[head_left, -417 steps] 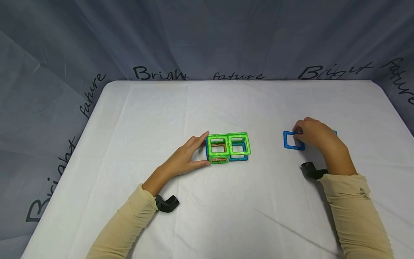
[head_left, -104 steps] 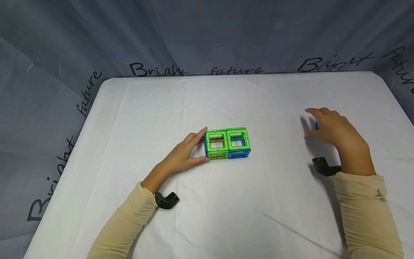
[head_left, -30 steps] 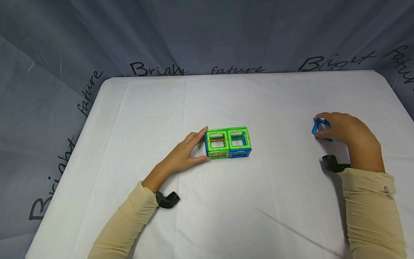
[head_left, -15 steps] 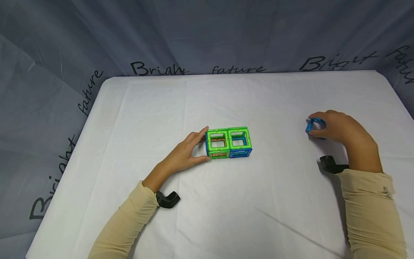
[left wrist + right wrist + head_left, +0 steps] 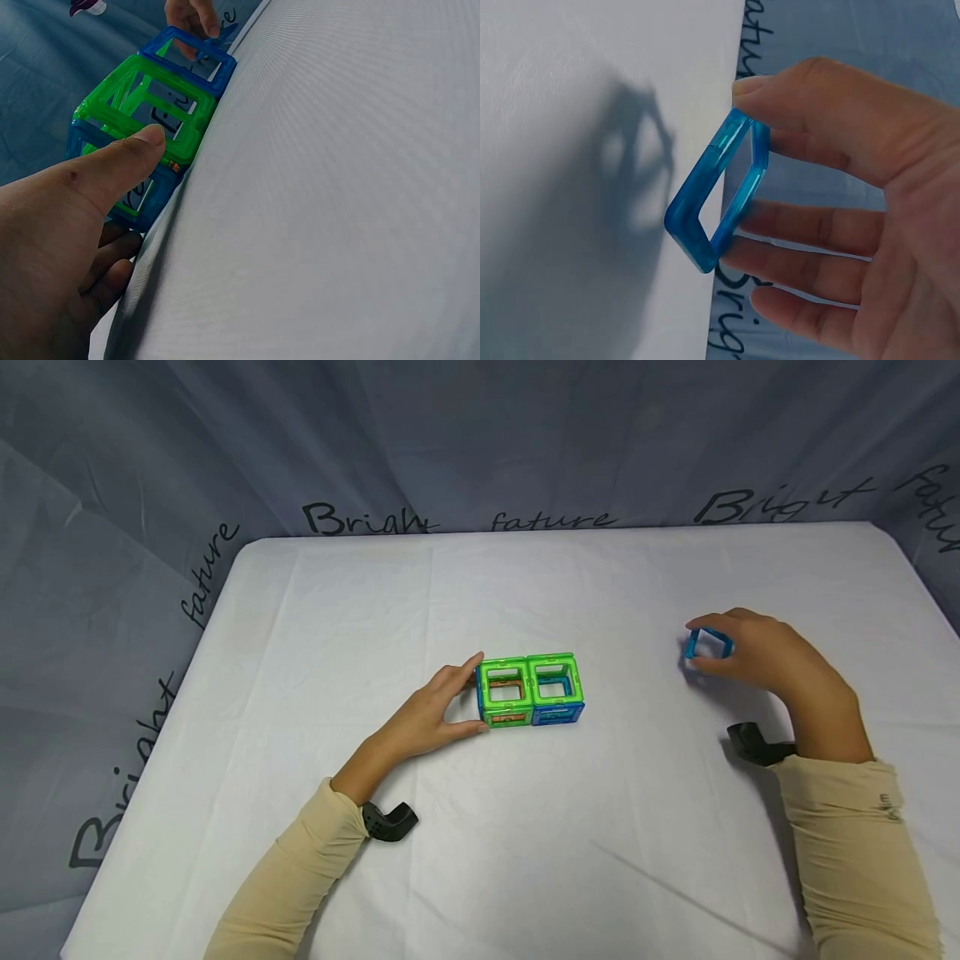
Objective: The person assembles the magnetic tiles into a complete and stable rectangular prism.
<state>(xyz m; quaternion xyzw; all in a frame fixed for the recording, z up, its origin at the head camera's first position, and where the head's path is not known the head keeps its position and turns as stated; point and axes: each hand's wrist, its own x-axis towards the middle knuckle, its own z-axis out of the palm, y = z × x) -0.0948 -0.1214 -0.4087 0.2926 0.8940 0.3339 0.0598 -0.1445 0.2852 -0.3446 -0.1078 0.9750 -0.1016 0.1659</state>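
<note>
A two-cube block of see-through magnetic tiles [image 5: 531,691] lies mid-table, with green tops and green and blue front faces. At its left end my left hand [image 5: 420,718] holds it between thumb and forefinger; in the left wrist view the thumb [image 5: 139,154] presses on a green tile. Off to the right, my right hand [image 5: 768,656] grips a blue square magnetic tile [image 5: 697,210] by its edges between thumb and fingers. That tile is tilted and raised off the cloth, its shadow falling beside it. Some orange shows inside the left cube.
White cloth covers the table [image 5: 570,843], and a dark grey curtain [image 5: 480,452] with handwriting hangs behind and at the sides. Black wrist devices [image 5: 388,822] sit on both arms, near the beige cuffs.
Since the oldest frame, a blue tile stands at the right cube's front and its top sits flush. Lately the right hand has carried the blue tile leftward; the left hand has stayed put.
</note>
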